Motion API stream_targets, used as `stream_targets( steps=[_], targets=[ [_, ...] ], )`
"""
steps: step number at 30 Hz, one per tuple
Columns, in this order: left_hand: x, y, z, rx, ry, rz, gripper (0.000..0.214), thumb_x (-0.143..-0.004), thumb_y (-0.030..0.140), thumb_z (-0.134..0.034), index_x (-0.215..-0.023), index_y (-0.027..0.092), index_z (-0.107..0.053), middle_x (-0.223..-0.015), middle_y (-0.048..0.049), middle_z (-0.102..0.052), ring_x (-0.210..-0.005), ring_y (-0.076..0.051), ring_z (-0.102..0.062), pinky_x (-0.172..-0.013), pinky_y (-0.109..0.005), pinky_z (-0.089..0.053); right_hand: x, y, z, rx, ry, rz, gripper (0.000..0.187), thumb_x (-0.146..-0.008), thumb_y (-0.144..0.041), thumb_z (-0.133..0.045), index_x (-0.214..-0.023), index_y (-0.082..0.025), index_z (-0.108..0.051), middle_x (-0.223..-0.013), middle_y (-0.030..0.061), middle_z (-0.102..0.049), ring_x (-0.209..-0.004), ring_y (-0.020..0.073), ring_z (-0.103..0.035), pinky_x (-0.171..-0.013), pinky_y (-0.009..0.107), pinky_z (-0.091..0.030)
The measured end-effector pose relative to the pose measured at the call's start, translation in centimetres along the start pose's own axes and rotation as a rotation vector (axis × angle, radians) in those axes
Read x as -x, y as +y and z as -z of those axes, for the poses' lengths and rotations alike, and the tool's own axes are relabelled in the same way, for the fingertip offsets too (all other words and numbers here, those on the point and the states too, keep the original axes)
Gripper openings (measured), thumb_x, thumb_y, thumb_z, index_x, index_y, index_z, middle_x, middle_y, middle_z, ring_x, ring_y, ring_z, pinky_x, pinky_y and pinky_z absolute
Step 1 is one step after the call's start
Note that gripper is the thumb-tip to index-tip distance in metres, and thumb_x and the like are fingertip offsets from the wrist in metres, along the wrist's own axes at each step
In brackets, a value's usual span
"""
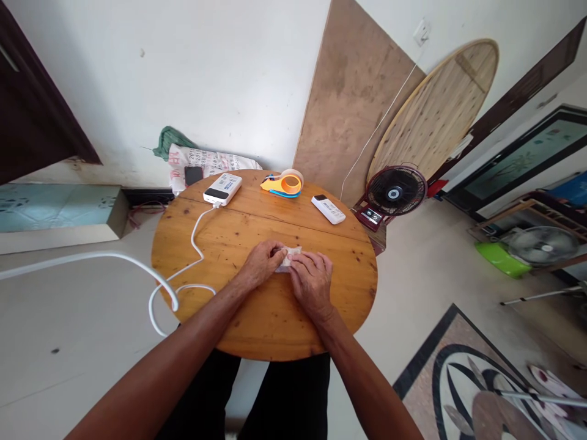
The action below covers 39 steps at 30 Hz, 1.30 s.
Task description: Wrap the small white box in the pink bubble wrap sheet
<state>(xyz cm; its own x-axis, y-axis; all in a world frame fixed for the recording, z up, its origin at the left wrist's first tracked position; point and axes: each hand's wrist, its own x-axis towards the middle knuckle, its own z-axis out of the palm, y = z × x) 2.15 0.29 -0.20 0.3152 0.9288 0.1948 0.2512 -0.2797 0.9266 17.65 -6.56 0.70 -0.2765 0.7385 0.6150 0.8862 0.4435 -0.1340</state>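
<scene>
Both my hands rest together at the middle of a round wooden table (257, 318). My left hand (262, 261) and my right hand (312, 280) press down on a small pale folded piece, paper or cloth (290, 254), which lies flat on the wood. Only its top edge and a strip between my fingers show; the rest is hidden under my hands.
On the far side of the table lie a white power bank (222, 188) with a white cable (195, 241), an orange tape dispenser (283, 183) and a white remote (328, 209). A floor fan (395, 192), boards against the wall and a printed sack (206, 164) stand beyond.
</scene>
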Motion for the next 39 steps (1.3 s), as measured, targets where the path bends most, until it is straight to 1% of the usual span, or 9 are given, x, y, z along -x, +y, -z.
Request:
stream_targets(
  steps=[7,13,16,21,25,30,33,35,39],
  targets=[
    [-0.1,-0.2,-0.1,-0.036,0.05,0.029,0.036,-0.08,0.04,-0.05,-0.099,0.013,-0.063,-0.077,-0.0027,-0.062,-0.067,-0.015,-0.053,-0.061,-0.025,-0.043,0.2,0.0,-0.1,-0.051,0.026,0.026,0.023,-0.084,-0.011,-0.052,-0.099,-0.024,-0.061,-0.11,0.0028,-0.068,-0.109,0.0204,-0.054,-0.102,0.042,-0.027],
    [-0.1,0.1,0.0,0.03,0.044,-0.006,0.037,-0.085,0.039,-0.041,-0.102,0.014,-0.063,-0.09,-0.0051,-0.066,-0.079,-0.016,-0.058,-0.072,-0.027,-0.047,-0.1,0.3,0.1,-0.127,0.167,0.002,0.031,-0.081,-0.004,-0.046,-0.102,-0.023,-0.06,-0.101,0.0028,-0.069,-0.102,0.019,-0.058,-0.095,0.04,-0.034],
    [-0.1,0.0,-0.1,0.085,0.026,0.009,0.037,-0.082,0.04,-0.047,-0.101,0.013,-0.063,-0.088,-0.0054,-0.067,-0.077,-0.016,-0.059,-0.07,-0.027,-0.047,-0.1,0.7,0.1,-0.128,0.217,-0.035,0.029,-0.082,-0.005,-0.045,-0.1,-0.022,-0.059,-0.1,0.0034,-0.068,-0.1,0.019,-0.058,-0.091,0.039,-0.036],
    [-0.2,-0.2,-0.2,0.117,0.009,0.066,0.038,-0.076,0.041,-0.056,-0.101,0.013,-0.063,-0.084,-0.0043,-0.066,-0.071,-0.016,-0.058,-0.064,-0.027,-0.047,0.0,1.2,0.0,-0.125,0.238,-0.122,0.021,-0.086,-0.013,-0.047,-0.101,-0.022,-0.059,-0.1,0.0052,-0.067,-0.098,0.0203,-0.058,-0.088,0.038,-0.038],
    [-0.2,-0.2,-0.3,0.19,0.001,0.085,0.039,-0.072,0.038,-0.06,-0.103,0.014,-0.062,-0.086,-0.0034,-0.067,-0.073,-0.016,-0.06,-0.064,-0.027,-0.047,-0.1,1.7,-0.4,-0.25,0.199,-0.293,0.024,-0.086,-0.021,-0.049,-0.108,-0.022,-0.057,-0.108,0.0074,-0.064,-0.103,0.0216,-0.057,-0.092,0.039,-0.04],
    [-0.1,0.0,-0.4,0.233,-0.003,0.092,0.042,-0.071,0.036,-0.061,-0.107,0.014,-0.06,-0.091,-0.0044,-0.067,-0.077,-0.017,-0.06,-0.068,-0.028,-0.048,-1.6,3.2,-0.8,-0.493,0.015,-0.524,0.042,-0.079,-0.024,-0.055,-0.121,-0.02,-0.052,-0.123,0.01,-0.058,-0.113,0.0236,-0.054,-0.095,0.04,-0.042],
    [0.0,0.2,-0.5,0.269,-0.027,0.077,0.04,-0.073,0.034,-0.06,-0.107,0.014,-0.059,-0.094,-0.0049,-0.067,-0.08,-0.017,-0.061,-0.071,-0.029,-0.049,-3.4,4.3,-0.7,-0.549,-0.12,-0.524,0.044,-0.076,-0.024,-0.057,-0.119,-0.019,-0.054,-0.123,0.01,-0.059,-0.113,0.0241,-0.055,-0.091,0.039,-0.044],
    [0.0,0.3,-0.5,0.3,-0.035,0.081,0.039,-0.073,0.034,-0.06,-0.107,0.015,-0.059,-0.093,-0.0048,-0.067,-0.079,-0.018,-0.061,-0.07,-0.029,-0.049,-4.4,4.8,-0.7,-0.562,-0.154,-0.471,0.036,-0.075,-0.024,-0.057,-0.11,-0.02,-0.06,-0.118,0.0083,-0.062,-0.11,0.0233,-0.056,-0.09,0.038,-0.044],
    [-0.1,0.3,-0.6,0.339,-0.046,0.091,0.039,-0.073,0.034,-0.059,-0.107,0.014,-0.058,-0.092,-0.005,-0.067,-0.078,-0.017,-0.061,-0.07,-0.029,-0.048,-5.5,4.8,-1.0,-0.594,-0.034,-0.374,0.015,-0.077,-0.023,-0.057,-0.088,-0.021,-0.066,-0.11,0.0055,-0.064,-0.107,0.0213,-0.057,-0.092,0.036,-0.043]
  ],
)
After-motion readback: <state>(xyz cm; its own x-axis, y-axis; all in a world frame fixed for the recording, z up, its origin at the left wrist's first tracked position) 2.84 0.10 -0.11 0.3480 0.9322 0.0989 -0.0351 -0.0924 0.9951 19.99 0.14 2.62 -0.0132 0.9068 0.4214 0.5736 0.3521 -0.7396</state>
